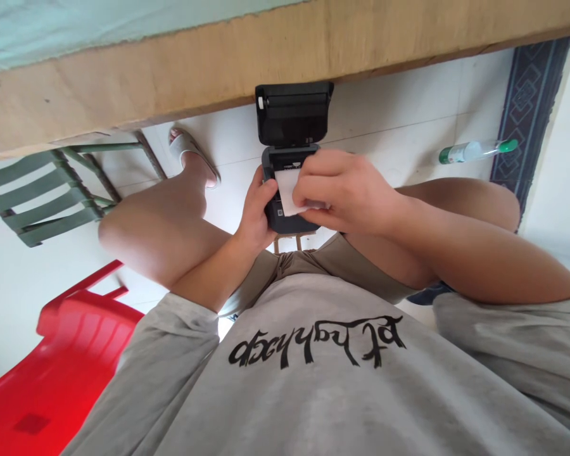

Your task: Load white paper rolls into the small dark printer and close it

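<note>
I look down over my grey shirt at a small black label printer (289, 136) held above my lap, its lid flipped open away from me. My left hand (255, 212) is wrapped round the printer's left side, fingers closed on the body. My right hand (349, 190) lies over the printer's right side, with its fingers pinched on a strip of white paper (287, 190) that sits in the open compartment. My right hand hides the rest of the paper and the printer's right edge.
A wooden table edge (218, 69) runs across the top, close behind the printer. A green chair (38, 196) and a red plastic chair (52, 373) stand at the left. A clear bottle with a green cap (475, 151) lies on the white floor at the right.
</note>
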`<state>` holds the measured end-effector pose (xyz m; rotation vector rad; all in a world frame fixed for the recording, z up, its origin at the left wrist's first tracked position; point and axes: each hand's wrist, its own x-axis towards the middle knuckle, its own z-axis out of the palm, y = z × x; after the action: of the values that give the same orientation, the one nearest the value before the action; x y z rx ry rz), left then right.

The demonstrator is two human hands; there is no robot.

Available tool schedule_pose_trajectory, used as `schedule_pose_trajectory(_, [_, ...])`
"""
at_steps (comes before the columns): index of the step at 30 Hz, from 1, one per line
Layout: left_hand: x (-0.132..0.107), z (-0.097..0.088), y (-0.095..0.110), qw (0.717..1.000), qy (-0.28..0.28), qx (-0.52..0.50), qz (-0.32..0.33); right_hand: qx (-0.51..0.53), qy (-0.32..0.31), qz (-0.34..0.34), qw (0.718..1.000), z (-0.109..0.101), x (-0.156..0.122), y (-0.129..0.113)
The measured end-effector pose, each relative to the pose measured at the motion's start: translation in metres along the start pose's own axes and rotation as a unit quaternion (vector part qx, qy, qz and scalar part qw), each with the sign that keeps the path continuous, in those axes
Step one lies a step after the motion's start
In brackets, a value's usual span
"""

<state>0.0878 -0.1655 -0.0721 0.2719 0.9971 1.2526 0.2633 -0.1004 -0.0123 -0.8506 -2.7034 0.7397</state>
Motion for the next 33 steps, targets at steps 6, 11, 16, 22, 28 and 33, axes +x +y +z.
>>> schedule_pose_trajectory(6, [0.001,-0.002,0.0,0.998,-0.004,0.067,-0.022,0.156,-0.014,0.091,0.983,-0.023,0.005,-0.002])
schedule_pose_trajectory(11, [0.002,-0.012,-0.004,0.993,-0.039,0.11,-0.031,0.059,-0.031,0.43,0.9,-0.045,0.015,0.004])
schedule_pose_trajectory(16, [0.004,-0.019,-0.007,0.989,-0.058,0.129,-0.039,0.162,-0.032,0.346,0.923,-0.053,0.016,0.005])
schedule_pose_trajectory(22, [0.009,-0.027,-0.009,0.99,-0.061,0.125,-0.012,0.241,-0.025,0.307,0.921,-0.055,0.015,0.004])
schedule_pose_trajectory(28, [0.01,-0.025,-0.009,0.99,-0.094,0.109,0.007,0.229,-0.075,0.283,0.928,-0.033,0.013,0.01])
schedule_pose_trajectory(33, [0.006,-0.016,-0.003,0.992,-0.032,0.118,-0.007,0.254,-0.115,0.263,0.923,-0.025,0.015,0.009])
